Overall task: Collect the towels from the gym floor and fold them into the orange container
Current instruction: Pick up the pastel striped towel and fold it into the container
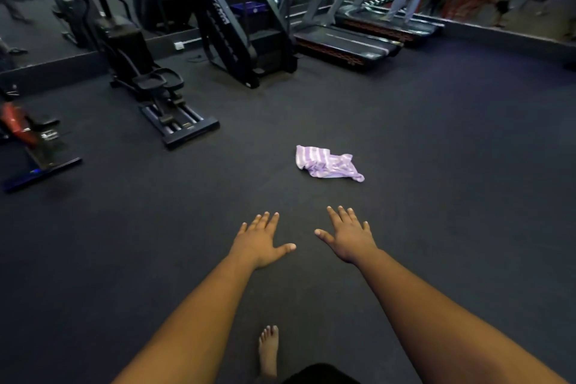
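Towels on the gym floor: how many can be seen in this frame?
1. A crumpled purple striped towel lies on the dark floor, ahead of both open hands and slightly nearer the right hand. Others may lie out of frame or behind the machines.

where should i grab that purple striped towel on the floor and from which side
Judging by its pose, pinch the raised, bunched middle of the purple striped towel from above, coming in from the near side. It lies crumpled on the floor with a thin corner trailing right; the left hand and right hand are open, short of it.
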### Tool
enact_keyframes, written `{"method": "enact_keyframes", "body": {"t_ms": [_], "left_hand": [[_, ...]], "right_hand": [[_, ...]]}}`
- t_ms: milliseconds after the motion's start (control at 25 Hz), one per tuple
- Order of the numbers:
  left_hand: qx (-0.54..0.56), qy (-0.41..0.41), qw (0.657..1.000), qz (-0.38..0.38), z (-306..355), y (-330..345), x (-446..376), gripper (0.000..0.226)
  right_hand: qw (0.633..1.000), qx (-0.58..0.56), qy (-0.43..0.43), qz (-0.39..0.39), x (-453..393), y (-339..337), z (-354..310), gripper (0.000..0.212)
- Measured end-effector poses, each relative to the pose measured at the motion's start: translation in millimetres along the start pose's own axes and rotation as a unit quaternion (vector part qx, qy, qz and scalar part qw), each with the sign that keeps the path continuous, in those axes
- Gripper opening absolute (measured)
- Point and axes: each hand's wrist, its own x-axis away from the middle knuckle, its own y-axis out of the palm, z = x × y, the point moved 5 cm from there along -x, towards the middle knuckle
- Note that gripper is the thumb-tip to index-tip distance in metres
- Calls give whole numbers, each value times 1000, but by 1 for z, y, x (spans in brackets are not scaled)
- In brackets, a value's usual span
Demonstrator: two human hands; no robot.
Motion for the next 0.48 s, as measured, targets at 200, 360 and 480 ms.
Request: {"method": "enact_keyframes", "body": {"t_ms": [200, 360, 480], "left_hand": [[-14, 54, 998, -33, -7, -40, -115, 105], [-34, 82, 995, -49, -13, -84, -204, 104], [-38, 93, 993, -67, -8, -101, -264, 104]], "right_hand": [[998, -11, 65, -5, -90, -32, 8, 85], [995, -33, 94, 1, -163, -65, 4, 85], [994, -43, 104, 3, -215, -80, 11, 85]]}}
